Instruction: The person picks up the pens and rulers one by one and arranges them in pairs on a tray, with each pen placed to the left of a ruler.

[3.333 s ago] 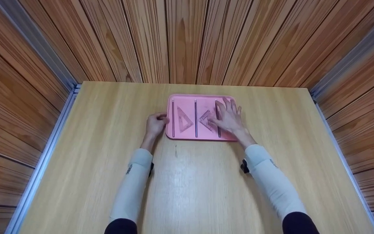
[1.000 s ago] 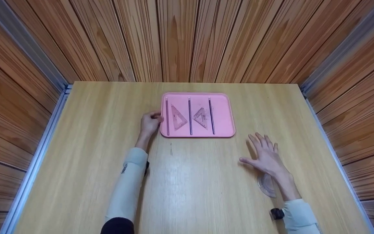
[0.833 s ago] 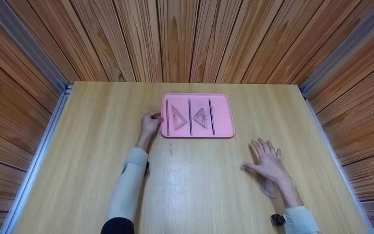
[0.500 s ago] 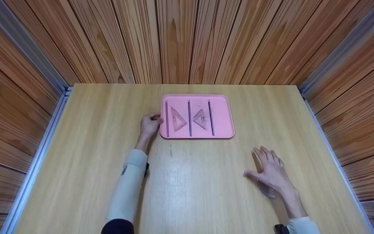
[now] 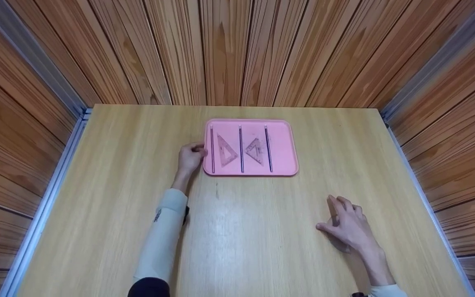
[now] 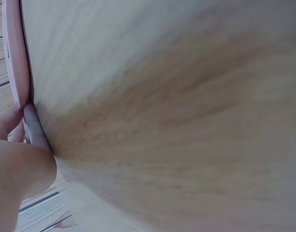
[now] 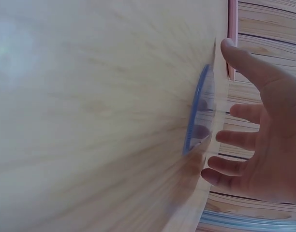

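Observation:
My left hand [image 5: 191, 157] pinches the left rim of a pink tray [image 5: 283, 150] between thumb and fingers; the left wrist view shows the fingertips [image 6: 37, 126] right at its edge. Three dark pencils lie lengthwise in the tray, the middle pencil [image 5: 241, 149] between two clear triangular rulers, the left set square [image 5: 222, 145] and the right set square [image 5: 250, 151]. My right hand [image 5: 353, 229] hovers close over a clear protractor [image 7: 194, 118], thumb and fingers spread apart, holding nothing. In the head view that hand mostly hides the protractor.
The wooden table [image 5: 258, 231] extends around the tray. Wood-plank walls [image 5: 229, 53] stand behind and on both sides, with metal frame rails [image 5: 45, 198] along the table's sides. The tray's right part has bare pink surface.
My right hand has left the tray, moved down and right to above the protractor, and its fingers have bent slightly. My left hand stays at the tray's left rim.

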Available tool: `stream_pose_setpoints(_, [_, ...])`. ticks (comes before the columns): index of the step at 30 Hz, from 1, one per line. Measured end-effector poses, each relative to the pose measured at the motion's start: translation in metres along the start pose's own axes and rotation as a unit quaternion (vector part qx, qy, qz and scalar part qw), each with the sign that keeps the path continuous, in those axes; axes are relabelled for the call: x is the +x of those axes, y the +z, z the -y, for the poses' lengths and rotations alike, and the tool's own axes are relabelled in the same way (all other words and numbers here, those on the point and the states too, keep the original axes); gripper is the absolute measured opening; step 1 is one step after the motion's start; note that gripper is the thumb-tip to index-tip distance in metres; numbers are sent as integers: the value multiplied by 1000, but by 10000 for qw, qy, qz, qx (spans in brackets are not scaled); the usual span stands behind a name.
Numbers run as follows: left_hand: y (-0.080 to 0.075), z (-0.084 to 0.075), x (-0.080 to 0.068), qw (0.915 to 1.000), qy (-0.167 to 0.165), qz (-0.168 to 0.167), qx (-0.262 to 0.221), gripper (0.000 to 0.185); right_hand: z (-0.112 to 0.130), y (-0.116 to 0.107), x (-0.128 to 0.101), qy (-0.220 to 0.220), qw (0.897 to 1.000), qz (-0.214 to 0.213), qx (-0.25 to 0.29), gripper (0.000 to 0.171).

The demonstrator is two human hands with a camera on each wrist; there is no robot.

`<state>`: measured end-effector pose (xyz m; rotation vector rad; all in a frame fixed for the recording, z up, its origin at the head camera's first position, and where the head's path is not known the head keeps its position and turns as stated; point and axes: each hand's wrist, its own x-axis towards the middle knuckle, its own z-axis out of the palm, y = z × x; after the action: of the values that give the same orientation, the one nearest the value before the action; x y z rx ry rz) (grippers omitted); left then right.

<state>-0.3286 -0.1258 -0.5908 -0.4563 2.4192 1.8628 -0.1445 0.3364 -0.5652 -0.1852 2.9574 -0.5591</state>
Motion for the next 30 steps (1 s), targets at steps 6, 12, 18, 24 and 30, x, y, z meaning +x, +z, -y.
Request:
stream_pose_setpoints(6, [0,-1,1,10000,2,-49,-70,31,2,-1,-4,-51,10000,8,12,92])
stream_pose_setpoints(12, [-2,-3,0,9999,-10,-32,-119,32,8,-5,-3,11,9997,155,197,74])
stream_pose_setpoints(18, [-3,-3,0,9999,-9,-11,-132,32,16,-4,-1,140,9997,135,175,56])
stream_pose_setpoints(24, [-2,-2,-1,9999,-20,3,-150,32,20,-3,0,180,9997,118,98,55])
stream_pose_setpoints(30, [-1,-1,-1,9998,-13,56,-177,33,22,-6,-7,286,9978,537,280,63])
